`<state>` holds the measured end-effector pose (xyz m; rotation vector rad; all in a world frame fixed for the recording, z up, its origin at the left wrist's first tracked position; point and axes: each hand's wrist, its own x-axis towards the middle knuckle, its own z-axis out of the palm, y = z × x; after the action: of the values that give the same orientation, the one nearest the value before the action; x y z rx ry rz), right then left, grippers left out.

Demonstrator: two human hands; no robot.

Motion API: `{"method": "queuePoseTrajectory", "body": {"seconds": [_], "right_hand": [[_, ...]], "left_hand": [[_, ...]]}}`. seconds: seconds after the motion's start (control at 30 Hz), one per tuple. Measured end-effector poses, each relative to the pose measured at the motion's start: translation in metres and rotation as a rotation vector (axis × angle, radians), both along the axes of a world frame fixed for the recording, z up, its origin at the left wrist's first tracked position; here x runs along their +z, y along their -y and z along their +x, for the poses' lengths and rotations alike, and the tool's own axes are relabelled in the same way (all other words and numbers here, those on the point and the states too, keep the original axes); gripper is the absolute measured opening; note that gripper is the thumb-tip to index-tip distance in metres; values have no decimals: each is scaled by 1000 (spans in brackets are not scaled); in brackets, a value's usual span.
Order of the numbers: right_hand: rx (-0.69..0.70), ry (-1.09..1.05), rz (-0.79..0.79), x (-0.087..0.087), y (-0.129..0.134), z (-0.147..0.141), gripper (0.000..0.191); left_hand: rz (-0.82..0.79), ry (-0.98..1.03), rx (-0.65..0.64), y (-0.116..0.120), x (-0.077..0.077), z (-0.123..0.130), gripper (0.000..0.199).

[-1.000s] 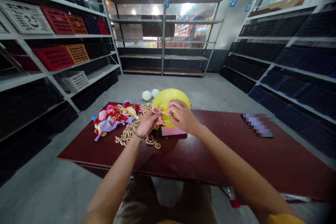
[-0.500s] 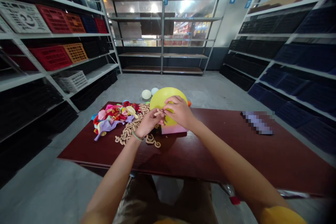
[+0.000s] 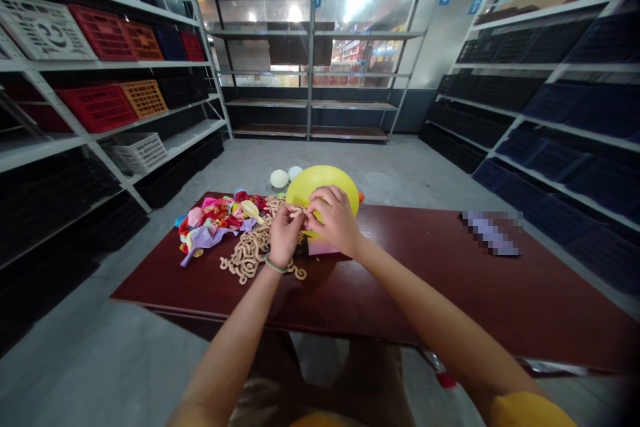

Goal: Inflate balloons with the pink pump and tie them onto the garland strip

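1. Quickly: storeroom with grey concrete floor, metal shelving (image 3: 310, 60) straight ahead, more shelves along both sides.
2. Left shelves carry a red plastic crate (image 3: 100, 109), an orange crate (image 3: 144, 99) and a white crate (image 3: 137, 153); right shelves are lined with dark blue bins (image 3: 555, 173).
3. Dark red table (image 3: 400, 300) runs across the view in front of the person, whose yellow sleeve (image 3: 525, 410) shows at the bottom right.
4. Yellow balloon (image 3: 320, 187), inflated, sits at the table's far edge, over a pink sheet (image 3: 320, 247).
5. Two pale balloons (image 3: 279, 178) lie on the floor beyond the table, just left of the yellow one.
6. Heap of deflated balloons (image 3: 210, 223), mixed colours, lies on the table's left part; beige twisted strand (image 3: 247, 260) lies coiled just right of it, touching the heap.
7. Blurred object (image 3: 490, 233) on the right of the table, can't tell what.
8. Left hand (image 3: 286, 235), narrow, pinches a small beige piece (image 3: 299, 211) at the balloon's lower edge; thin green wristband (image 3: 274, 265) on that wrist.
9. Right hand (image 3: 336, 220), narrow, fingers curled against the balloon, right beside the left hand; can't tell exactly what its fingertips grip.
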<state>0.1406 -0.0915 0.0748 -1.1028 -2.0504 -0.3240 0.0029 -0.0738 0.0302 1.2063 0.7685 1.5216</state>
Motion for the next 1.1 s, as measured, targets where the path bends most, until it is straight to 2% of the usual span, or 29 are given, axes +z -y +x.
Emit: {"method": "queuePoseTrajectory", "body": {"seconds": [0.13, 0.27, 0.4, 0.6, 0.83, 1.1], "right_hand": [[60, -69, -17, 1, 3, 4, 11], [101, -185, -50, 9, 3, 12, 9], [110, -133, -101, 13, 0, 17, 6], [114, -82, -133, 11, 2, 20, 8], [100, -153, -172, 10, 1, 21, 7], [55, 53, -87, 15, 5, 26, 13]], "left_hand": [[58, 42, -83, -1, -6, -2, 24], [122, 65, -138, -1, -10, -4, 22], [154, 56, -136, 0, -10, -3, 23], [128, -11, -137, 1, -3, -5, 29], [72, -56, -204, 3, 0, -11, 26], [-29, -95, -183, 3, 1, -8, 24]]}}
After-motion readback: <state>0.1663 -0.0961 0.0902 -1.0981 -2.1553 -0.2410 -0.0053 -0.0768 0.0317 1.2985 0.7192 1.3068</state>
